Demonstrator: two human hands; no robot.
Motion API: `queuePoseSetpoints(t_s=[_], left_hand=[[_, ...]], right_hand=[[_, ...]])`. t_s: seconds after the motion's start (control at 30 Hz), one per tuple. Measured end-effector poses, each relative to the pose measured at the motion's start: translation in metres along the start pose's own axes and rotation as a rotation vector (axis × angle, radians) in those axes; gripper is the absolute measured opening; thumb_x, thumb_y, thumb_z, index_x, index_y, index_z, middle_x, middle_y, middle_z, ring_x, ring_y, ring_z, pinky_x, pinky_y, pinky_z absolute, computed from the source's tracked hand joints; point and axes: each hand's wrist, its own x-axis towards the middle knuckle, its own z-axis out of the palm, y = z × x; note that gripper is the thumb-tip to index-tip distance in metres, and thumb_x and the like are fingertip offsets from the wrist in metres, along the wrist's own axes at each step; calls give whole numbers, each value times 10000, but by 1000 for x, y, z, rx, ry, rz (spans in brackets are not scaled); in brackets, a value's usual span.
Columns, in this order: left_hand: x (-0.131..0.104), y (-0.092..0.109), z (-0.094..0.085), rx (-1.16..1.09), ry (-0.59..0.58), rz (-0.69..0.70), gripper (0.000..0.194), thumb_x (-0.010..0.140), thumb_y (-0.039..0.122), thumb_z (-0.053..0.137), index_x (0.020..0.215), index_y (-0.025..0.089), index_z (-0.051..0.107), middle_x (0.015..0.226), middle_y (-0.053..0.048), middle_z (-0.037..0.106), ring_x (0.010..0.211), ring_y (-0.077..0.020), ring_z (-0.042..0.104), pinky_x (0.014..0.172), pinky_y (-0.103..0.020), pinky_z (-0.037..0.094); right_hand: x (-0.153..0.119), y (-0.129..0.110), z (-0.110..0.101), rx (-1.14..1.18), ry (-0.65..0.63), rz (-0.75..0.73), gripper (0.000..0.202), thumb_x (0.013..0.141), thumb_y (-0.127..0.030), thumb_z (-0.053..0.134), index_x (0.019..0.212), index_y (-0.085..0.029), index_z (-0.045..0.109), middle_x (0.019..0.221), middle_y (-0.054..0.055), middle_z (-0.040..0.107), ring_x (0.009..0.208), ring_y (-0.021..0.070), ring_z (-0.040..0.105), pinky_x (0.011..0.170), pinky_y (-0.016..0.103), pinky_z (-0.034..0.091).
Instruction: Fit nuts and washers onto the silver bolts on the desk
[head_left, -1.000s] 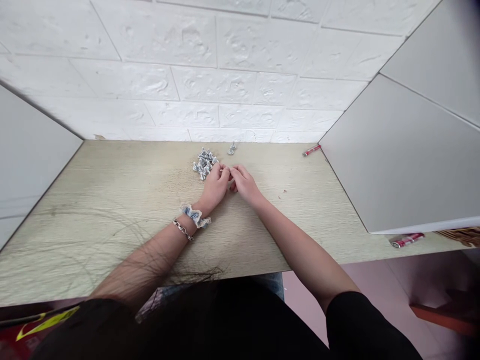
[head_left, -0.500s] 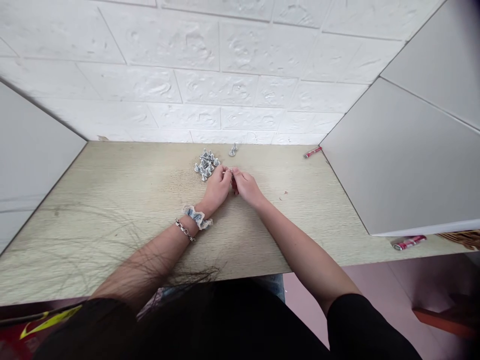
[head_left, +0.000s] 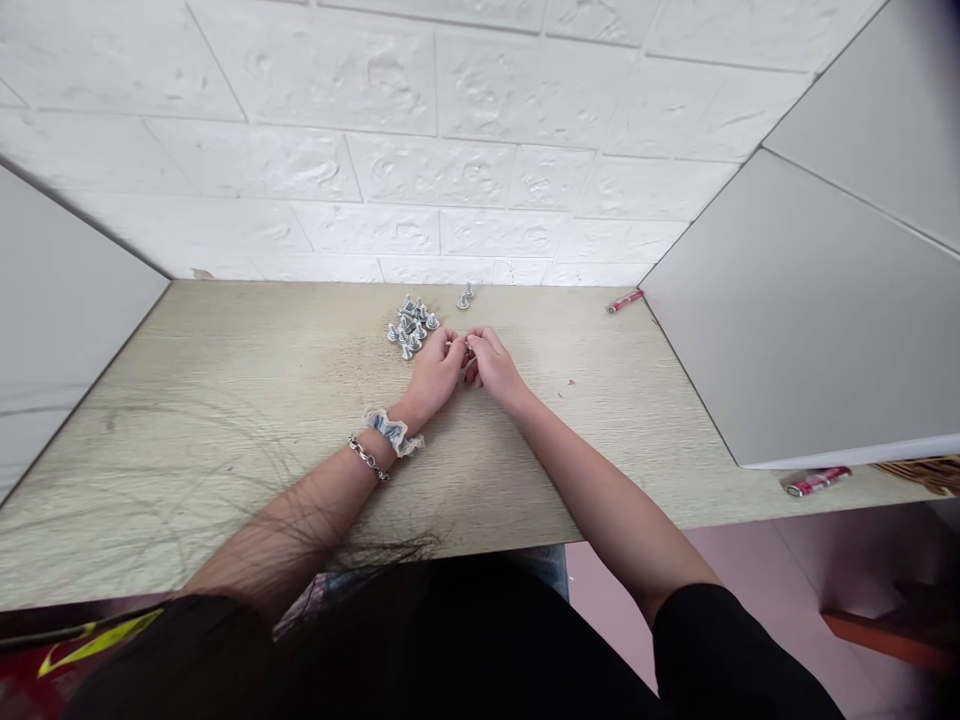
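Observation:
My left hand (head_left: 437, 368) is closed, with thumb and fingers pinched together above the table. Almost touching it, my right hand (head_left: 491, 365) is closed in a pinch too. A tiny pale glint shows between the fingertips, but the fingers cover what they hold. Just beyond my left hand lies a heap of silver bolts (head_left: 411, 326), several of them standing on wide heads or washers. Behind my fingers, nearer the wall, a small group of similar bolts (head_left: 463, 299) sits apart from the heap.
The wooden tabletop (head_left: 300, 420) meets a white brick-pattern wall (head_left: 397, 170). Grey panels (head_left: 795, 320) border both sides. One red battery-like cylinder (head_left: 625, 301) lies at the back right, another red cylinder (head_left: 817, 482) near the front right edge. Reddish crumbs (head_left: 571, 382) dot the surface.
My right fingers have shifted slightly and curled differently against the left fingertips. My left hand stays nearly in place. The bolts lie as before; the view has tilted very slightly.

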Motion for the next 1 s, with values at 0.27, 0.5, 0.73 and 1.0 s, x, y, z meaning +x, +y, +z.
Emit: queuePoseSetpoints(t_s=[0.27, 0.5, 0.73, 1.0], left_hand=[[-5, 8, 0, 95, -52, 24, 173, 850, 300, 426, 731, 188, 483, 583, 39, 517, 565, -119, 491, 576, -252, 364], [-7, 12, 0, 96, -22, 4, 188, 875, 298, 392, 743, 190, 469, 613, 29, 510, 609, -130, 496, 596, -258, 360], [-7, 9, 2, 83, -6, 6, 196, 901, 294, 348, 755, 198, 437, 631, 22, 487, 638, -133, 488, 623, -261, 359], [-5, 4, 2, 26, -8, 12, 209, 911, 285, 317, 739, 199, 399, 650, 19, 462, 627, -125, 472, 605, -258, 362]], right_hand=[[4, -3, -1, -26, -71, 65, 171, 753, -115, 321, 694, -194, 460, 485, -55, 450, 405, 89, 452, 364, 179, 333], [3, -3, -1, -4, -62, 62, 137, 748, -168, 346, 738, -199, 478, 506, -54, 459, 410, 88, 466, 367, 177, 338], [3, -2, -2, -24, -79, 55, 137, 747, -204, 367, 786, -199, 499, 565, -49, 483, 424, 82, 475, 373, 182, 350], [2, -4, -2, -50, -105, 42, 130, 744, -248, 403, 833, -209, 490, 603, -58, 504, 417, 79, 489, 367, 182, 363]])
